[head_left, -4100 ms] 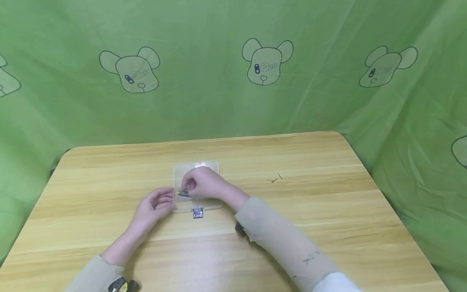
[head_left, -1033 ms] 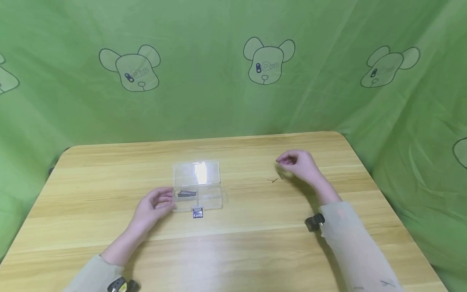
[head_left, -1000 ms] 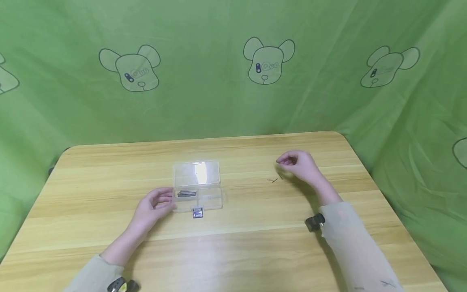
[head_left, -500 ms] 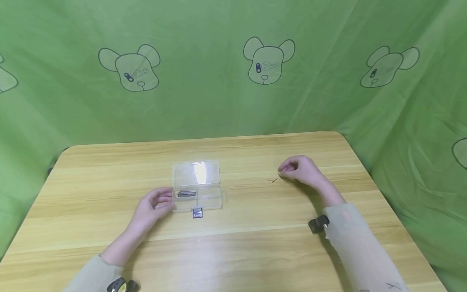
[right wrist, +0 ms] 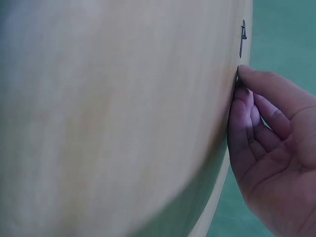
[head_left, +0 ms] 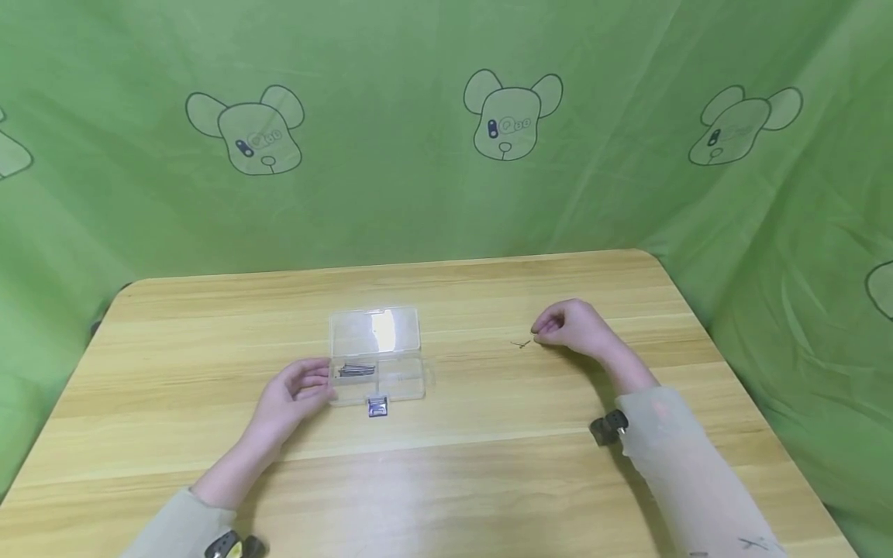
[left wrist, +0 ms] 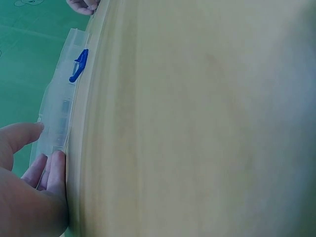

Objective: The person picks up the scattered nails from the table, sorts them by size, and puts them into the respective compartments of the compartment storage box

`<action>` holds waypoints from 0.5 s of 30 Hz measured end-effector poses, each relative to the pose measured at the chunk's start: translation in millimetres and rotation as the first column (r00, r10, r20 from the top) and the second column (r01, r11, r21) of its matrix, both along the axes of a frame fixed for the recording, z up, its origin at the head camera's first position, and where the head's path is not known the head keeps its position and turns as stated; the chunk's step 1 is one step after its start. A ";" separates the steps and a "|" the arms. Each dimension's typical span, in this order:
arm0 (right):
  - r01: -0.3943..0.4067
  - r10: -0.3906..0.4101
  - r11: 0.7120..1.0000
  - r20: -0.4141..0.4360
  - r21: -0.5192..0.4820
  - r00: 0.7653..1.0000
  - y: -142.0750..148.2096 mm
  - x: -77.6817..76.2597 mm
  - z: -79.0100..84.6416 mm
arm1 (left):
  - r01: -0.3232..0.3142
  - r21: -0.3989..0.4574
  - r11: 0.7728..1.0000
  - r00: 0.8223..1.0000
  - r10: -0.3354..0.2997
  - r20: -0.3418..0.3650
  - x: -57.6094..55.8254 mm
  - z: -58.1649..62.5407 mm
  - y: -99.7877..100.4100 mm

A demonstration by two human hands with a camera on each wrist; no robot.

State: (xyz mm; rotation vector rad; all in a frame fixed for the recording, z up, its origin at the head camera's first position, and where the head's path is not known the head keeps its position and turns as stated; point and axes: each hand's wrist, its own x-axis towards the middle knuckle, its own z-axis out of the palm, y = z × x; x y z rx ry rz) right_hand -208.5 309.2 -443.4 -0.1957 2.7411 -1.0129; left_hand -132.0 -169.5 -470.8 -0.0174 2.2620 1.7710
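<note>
A clear plastic box [head_left: 401, 378] stands with its lid [head_left: 356, 329] raised back. Several dark metal nails [head_left: 356, 370] lie in its left compartment. My left hand [head_left: 289, 395] rests its fingertips against the box's left end; the left wrist view shows the thumb and fingers touching that end. At the right, my right hand [head_left: 575, 325] is down on the table with thumb and index fingertips together, pinching a nail mostly hidden by them. Just left of those fingertips lie a few loose nails [head_left: 522, 343], also seen as nails [right wrist: 243, 37] in the right wrist view.
The wooden table [head_left: 446, 480] has a rounded far edge and green cloth [head_left: 391, 217] hangs behind it. A blue latch [head_left: 377, 406] sticks out from the box's front edge. Black straps with small devices [head_left: 608, 427] sit on both wrists.
My right hand went from inside the box to the loose nails at the right, then lowered onto the one nearest it, which its fingertips now cover. The left hand has stayed put.
</note>
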 end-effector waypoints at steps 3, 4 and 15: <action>0.000 0.000 1.000 0.011 0.002 1.000 -1.1 0.3 1.2 | 0.000 -0.001 1.000 1.000 0.000 0.003 0.4 0.1 0.0; 0.000 0.000 1.000 0.012 0.004 1.000 -1.6 0.5 1.6 | 0.000 -0.001 1.000 1.000 0.000 0.004 0.4 0.3 0.1; 0.001 -0.001 1.000 0.015 0.007 1.000 -1.9 0.4 0.4 | -0.004 -0.008 1.000 1.000 0.004 0.008 0.5 0.3 0.3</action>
